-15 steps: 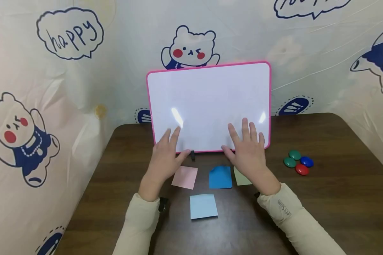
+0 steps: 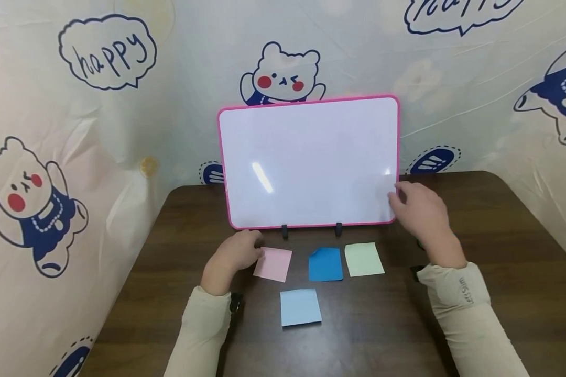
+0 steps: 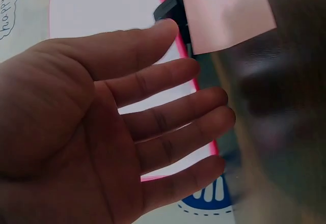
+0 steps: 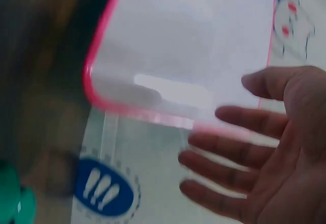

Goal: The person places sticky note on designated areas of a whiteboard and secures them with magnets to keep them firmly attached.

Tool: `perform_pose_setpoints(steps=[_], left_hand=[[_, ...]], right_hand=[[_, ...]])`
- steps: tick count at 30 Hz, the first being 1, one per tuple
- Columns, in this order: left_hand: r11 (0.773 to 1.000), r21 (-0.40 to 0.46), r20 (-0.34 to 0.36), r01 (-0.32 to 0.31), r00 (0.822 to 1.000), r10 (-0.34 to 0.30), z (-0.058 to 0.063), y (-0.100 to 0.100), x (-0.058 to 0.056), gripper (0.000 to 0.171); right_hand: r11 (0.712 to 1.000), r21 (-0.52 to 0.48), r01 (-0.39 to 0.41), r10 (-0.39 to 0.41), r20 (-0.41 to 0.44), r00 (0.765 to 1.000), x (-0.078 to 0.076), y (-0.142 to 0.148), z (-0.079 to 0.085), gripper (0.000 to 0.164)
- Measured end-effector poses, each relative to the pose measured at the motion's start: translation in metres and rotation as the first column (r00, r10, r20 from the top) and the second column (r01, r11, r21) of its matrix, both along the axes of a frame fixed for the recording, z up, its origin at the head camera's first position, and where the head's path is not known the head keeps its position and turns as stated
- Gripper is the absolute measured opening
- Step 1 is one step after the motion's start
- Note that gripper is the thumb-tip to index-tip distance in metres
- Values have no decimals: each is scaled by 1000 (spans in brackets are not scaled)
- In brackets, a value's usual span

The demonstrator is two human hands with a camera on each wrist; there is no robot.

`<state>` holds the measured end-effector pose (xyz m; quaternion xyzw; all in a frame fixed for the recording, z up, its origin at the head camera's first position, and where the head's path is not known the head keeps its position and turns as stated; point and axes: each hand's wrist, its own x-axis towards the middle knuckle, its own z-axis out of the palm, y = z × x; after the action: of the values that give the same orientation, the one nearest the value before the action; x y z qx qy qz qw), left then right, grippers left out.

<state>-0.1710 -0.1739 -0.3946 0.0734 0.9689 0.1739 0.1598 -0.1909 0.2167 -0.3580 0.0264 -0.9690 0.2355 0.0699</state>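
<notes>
A whiteboard [image 2: 306, 162] with a pink frame stands tilted back at the far side of the table, its lower edge behind two small black feet [image 2: 338, 229]. My left hand [image 2: 236, 252] is beside the pink sticky note [image 2: 274, 264]; in the left wrist view its fingers are loosely extended and hold nothing. At the board's right edge, my right hand [image 2: 424, 217] hovers with spread, relaxed fingers and nothing in them. Below that hand, the round magnets are mostly hidden in the head view; a green magnet [image 4: 18, 196] shows blurred in the right wrist view.
Blue [image 2: 325, 265], pale green [image 2: 364, 259] and light blue [image 2: 300, 308] sticky notes lie on the dark wooden table [image 2: 358, 335]. Behind the table hangs a cloth [image 2: 184, 78] printed with cartoon bears.
Both hands have come away from the board's front. The left moved down toward the pink note; the right moved right, past the board's edge, uncovering the pale green note and covering the magnets.
</notes>
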Motion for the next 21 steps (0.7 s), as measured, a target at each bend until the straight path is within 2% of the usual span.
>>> perform_pose_setpoints(steps=[5,10,13,16,18,21], left_hand=[[1000,-12,31,-20,999,20,-2,2,-2,25],[999,-17,41,-28,999,28,-4,3,-3,16],[999,-24,32,-21,999,22,-5,4,-4,9],[999,-30,18,-15,1000,16,-7,4,-4,4],[999,-30,7,-13,1000,13,-9,4,-5,4],[1000,-22,-7,-14,1000,14,-10,4,-5,6]], right_hand=[[998,-54,-23,28,85,996,0,39,3,51],[998,32,-50,42,205,978,1,72,1,50],[993,102,-59,23,325,945,2,89,-5,58],[992,104,-78,26,431,902,1,99,-12,65],[993,81,-86,36,481,876,-1,102,-18,59],[995,64,-81,36,518,854,-3,102,-27,45]])
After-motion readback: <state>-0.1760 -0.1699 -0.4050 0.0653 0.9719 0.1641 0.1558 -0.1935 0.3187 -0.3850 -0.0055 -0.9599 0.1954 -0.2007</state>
